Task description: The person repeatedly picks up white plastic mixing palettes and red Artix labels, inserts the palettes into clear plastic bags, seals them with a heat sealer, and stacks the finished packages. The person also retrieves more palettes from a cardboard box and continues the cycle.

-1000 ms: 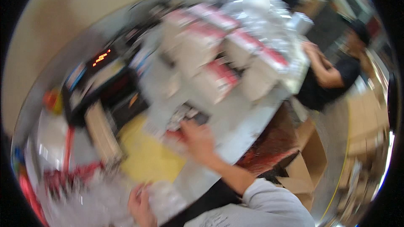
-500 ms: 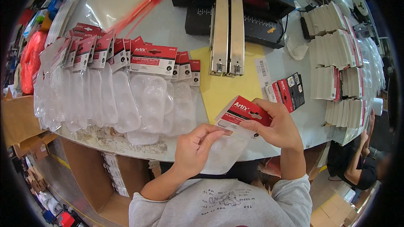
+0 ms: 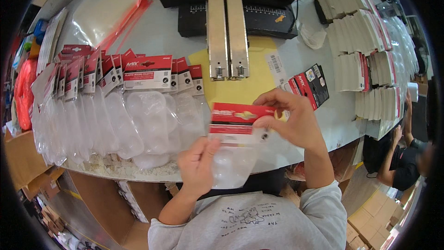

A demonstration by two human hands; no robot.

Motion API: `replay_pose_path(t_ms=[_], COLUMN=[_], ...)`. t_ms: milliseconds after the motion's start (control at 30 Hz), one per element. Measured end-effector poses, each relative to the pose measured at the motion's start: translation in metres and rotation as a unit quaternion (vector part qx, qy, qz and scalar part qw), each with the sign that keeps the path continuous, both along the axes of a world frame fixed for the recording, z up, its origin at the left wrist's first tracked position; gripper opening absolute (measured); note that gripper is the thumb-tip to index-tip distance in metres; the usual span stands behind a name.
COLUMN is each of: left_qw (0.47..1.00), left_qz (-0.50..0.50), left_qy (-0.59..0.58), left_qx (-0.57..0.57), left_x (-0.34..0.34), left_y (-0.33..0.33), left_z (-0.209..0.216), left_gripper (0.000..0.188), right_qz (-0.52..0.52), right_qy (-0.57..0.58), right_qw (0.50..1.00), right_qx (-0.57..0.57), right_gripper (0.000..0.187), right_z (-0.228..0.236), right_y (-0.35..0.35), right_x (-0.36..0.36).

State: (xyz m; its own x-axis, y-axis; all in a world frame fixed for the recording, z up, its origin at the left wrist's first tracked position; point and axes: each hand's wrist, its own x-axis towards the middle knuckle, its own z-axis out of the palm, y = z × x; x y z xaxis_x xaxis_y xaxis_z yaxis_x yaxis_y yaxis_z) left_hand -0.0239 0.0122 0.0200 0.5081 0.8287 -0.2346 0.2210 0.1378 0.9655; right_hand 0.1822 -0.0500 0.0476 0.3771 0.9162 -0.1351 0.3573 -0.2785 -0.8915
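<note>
In front of my body I hold a red-and-white header card [image 3: 237,122] over a clear bag with a white plastic palette [image 3: 231,163] inside. My right hand [image 3: 291,115] pinches the right end of the card between thumb and fingers. My left hand [image 3: 199,165] is closed at the bag's left edge, just below the card; motion blurs it a little. Just beyond my hands, two long metal bars [image 3: 229,32] jut toward me from a black machine [image 3: 194,23] with a ruled scale. A yellow sheet [image 3: 208,71] lies beneath the bars.
A row of carded, bagged palettes [image 3: 148,106] overlaps along the left. Stacks of folded cards [image 3: 356,37] stand at the right, with loose red-and-black cards [image 3: 307,85] nearer. Clear bags [image 3: 108,11] lie at the back left. Another person [image 3: 400,166] is at far right.
My hands have moved left with the bagged palette, and its card has turned from slanted to nearly level. The whole view has shifted slightly.
</note>
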Motion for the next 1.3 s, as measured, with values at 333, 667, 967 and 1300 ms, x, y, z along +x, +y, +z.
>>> replay_pose_path(t_ms=[333, 667, 967, 1300], left_qw=[0.992, 0.997, 0.994, 0.991], left_qz=[0.099, 0.08, 0.092, 0.099], left_qy=[-0.067, 0.003, 0.047, 0.067], left_qx=[-0.046, 0.006, 0.029, 0.063], left_x=[0.006, 0.001, 0.032, 0.052], left_y=[0.0, -0.003, 0.035, 0.058], left_z=[-0.016, -0.008, -0.02, -0.039], left_gripper=[0.025, 0.024, 0.031, 0.033], right_qz=[-0.063, -0.043, -0.214, -0.244], right_qy=[0.266, 0.159, 0.336, 0.324], right_qw=[0.957, 0.986, 0.917, 0.911], right_qx=[-0.094, -0.018, 0.025, 0.071], right_gripper=[0.014, 0.008, 0.013, 0.013], right_z=[-0.022, -0.023, -0.049, -0.065], right_y=[-0.031, -0.036, 0.004, 0.027], right_x=[-0.012, -0.021, -0.029, -0.02])
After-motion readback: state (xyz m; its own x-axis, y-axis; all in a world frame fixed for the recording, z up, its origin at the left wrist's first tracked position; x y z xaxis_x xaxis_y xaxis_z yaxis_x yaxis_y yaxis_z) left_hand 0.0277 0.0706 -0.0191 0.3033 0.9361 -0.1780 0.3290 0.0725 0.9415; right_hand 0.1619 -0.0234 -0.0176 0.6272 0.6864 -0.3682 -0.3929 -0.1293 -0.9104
